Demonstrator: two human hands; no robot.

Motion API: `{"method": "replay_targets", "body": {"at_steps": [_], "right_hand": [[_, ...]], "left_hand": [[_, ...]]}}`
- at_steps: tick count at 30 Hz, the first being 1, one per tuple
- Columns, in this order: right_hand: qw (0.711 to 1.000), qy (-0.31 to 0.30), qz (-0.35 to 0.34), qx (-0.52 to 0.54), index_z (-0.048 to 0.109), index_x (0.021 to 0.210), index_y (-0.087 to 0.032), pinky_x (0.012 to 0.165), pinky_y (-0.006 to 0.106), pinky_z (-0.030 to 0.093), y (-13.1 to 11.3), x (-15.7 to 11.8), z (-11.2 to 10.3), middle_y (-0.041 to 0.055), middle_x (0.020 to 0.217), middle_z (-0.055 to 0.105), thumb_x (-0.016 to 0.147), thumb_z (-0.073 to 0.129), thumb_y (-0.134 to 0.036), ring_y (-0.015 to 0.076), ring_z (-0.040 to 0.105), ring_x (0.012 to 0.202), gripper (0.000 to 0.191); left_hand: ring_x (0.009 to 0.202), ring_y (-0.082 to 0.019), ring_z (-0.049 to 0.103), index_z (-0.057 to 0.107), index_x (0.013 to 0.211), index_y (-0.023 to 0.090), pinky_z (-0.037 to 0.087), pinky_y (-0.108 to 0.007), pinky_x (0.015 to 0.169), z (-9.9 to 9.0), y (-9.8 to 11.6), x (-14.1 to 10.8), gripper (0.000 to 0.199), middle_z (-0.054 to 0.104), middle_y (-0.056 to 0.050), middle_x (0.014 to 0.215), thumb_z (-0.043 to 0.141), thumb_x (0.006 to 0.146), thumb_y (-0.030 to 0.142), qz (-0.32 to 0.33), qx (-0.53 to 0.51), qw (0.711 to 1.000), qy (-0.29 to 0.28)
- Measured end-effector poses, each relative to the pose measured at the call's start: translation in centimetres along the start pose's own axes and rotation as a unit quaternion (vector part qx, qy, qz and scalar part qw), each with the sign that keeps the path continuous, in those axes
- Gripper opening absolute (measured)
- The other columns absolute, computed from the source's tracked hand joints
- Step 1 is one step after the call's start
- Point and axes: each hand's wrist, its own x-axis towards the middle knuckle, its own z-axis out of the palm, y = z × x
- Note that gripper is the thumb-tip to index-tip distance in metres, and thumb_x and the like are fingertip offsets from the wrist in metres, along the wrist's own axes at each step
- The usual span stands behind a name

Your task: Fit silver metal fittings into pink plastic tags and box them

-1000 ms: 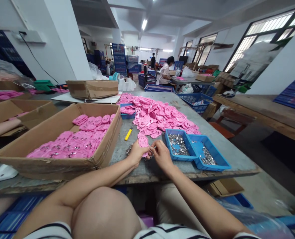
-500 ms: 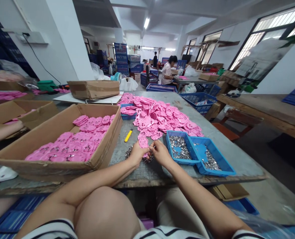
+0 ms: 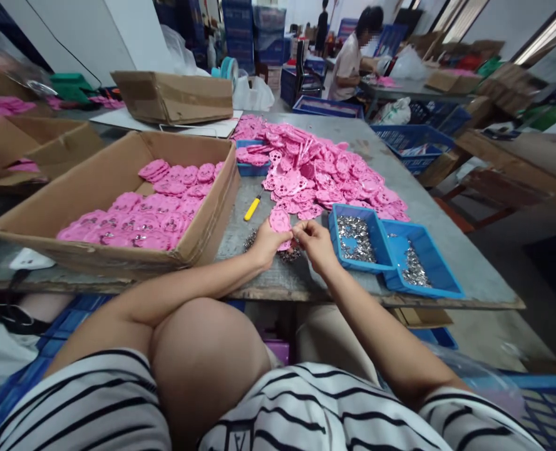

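Note:
Between thumb and fingers, my left hand (image 3: 267, 245) grips a pink piece (image 3: 280, 223) over the table's front part. Beside its right edge my right hand (image 3: 314, 243) is pinched; whatever its fingertips hold is too small to make out. Small metal parts (image 3: 289, 253) lie under and around my hands. A large heap of pink pieces (image 3: 329, 169) rises behind them. To the right stand two blue trays, the nearer one (image 3: 357, 238) and the outer one (image 3: 419, 263), both with small metal parts.
A large cardboard box (image 3: 212, 216) with rows of pink pieces stands at the left. A yellow-handled tool (image 3: 252, 208) lies beside it. Behind are a small blue tray (image 3: 254, 169) and another carton (image 3: 179, 100). A person (image 3: 348, 66) sits at a farther table.
The view has tilted down, so the table appears higher and more of the striped shirt shows. My left hand still holds the pink piece, with my right hand close beside it.

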Motion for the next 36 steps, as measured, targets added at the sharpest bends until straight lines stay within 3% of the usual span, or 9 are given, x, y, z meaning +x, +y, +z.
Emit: {"method": "replay_targets", "body": {"at_steps": [4, 8, 12, 16, 26, 36], "right_hand": [[0.997, -0.064, -0.011, 0.049, 0.055, 0.066, -0.02, 0.046, 0.023, 0.036, -1.3, -0.3, -1.0, -0.0048, 0.061, 0.051, 0.066, 0.07, -0.036, 0.0071, 0.043, 0.047, 0.022], [0.995, -0.081, -0.057, -0.005, 0.058, 0.063, -0.017, 0.053, 0.023, 0.04, -2.6, -0.9, -2.5, 0.0021, 0.088, 0.057, 0.069, 0.071, -0.032, 0.0081, 0.05, 0.063, 0.021], [0.987, -0.091, -0.101, -0.087, 0.06, 0.062, -0.018, 0.077, 0.031, 0.048, -3.2, -1.4, -3.2, 0.0058, 0.101, 0.056, 0.074, 0.068, -0.032, 0.0167, 0.055, 0.091, 0.021], [0.977, -0.093, -0.139, -0.133, 0.061, 0.064, -0.019, 0.096, 0.039, 0.044, -3.3, -1.7, -3.3, 0.0062, 0.103, 0.056, 0.077, 0.066, -0.031, 0.022, 0.052, 0.11, 0.019], [0.975, -0.095, -0.136, -0.15, 0.064, 0.066, -0.018, 0.093, 0.039, 0.044, -3.1, -1.6, -3.1, 0.006, 0.107, 0.057, 0.077, 0.067, -0.032, 0.0213, 0.053, 0.106, 0.018], [0.963, -0.117, -0.154, -0.189, 0.062, 0.066, -0.019, 0.091, 0.038, 0.044, -3.6, -1.7, -3.1, 0.0059, 0.105, 0.055, 0.079, 0.065, -0.032, 0.0208, 0.053, 0.103, 0.019]], "left_hand": [[0.052, -0.015, 0.059, 0.049, 0.099, 0.017, 0.044, -0.024, 0.044, -0.1, 1.2, -0.6, 0.042, 0.061, 0.0, 0.07, 0.057, 0.058, 0.02, -0.049, -0.073, 0.993, -0.074], [0.065, -0.02, 0.066, 0.05, 0.109, 0.015, 0.05, -0.028, 0.053, 0.0, 2.3, -1.3, 0.045, 0.066, -0.005, 0.078, 0.049, 0.064, 0.022, -0.089, -0.12, 0.979, -0.139], [0.072, -0.022, 0.067, 0.05, 0.113, 0.018, 0.054, -0.032, 0.06, 0.1, 2.5, -1.5, 0.048, 0.065, -0.004, 0.082, 0.05, 0.065, 0.021, -0.086, -0.119, 0.977, -0.156], [0.073, -0.021, 0.067, 0.049, 0.116, 0.019, 0.054, -0.032, 0.061, 0.0, 2.3, -1.7, 0.053, 0.064, -0.003, 0.084, 0.053, 0.063, 0.02, -0.075, -0.105, 0.978, -0.167], [0.075, -0.021, 0.068, 0.052, 0.116, 0.019, 0.056, -0.033, 0.063, 0.1, 2.5, -2.0, 0.051, 0.064, -0.003, 0.086, 0.053, 0.065, 0.016, -0.093, -0.098, 0.979, -0.152], [0.07, -0.017, 0.068, 0.044, 0.125, 0.019, 0.057, -0.032, 0.061, -0.1, 2.5, -2.0, 0.058, 0.064, -0.004, 0.094, 0.048, 0.067, 0.012, -0.095, -0.121, 0.97, -0.186]]}}
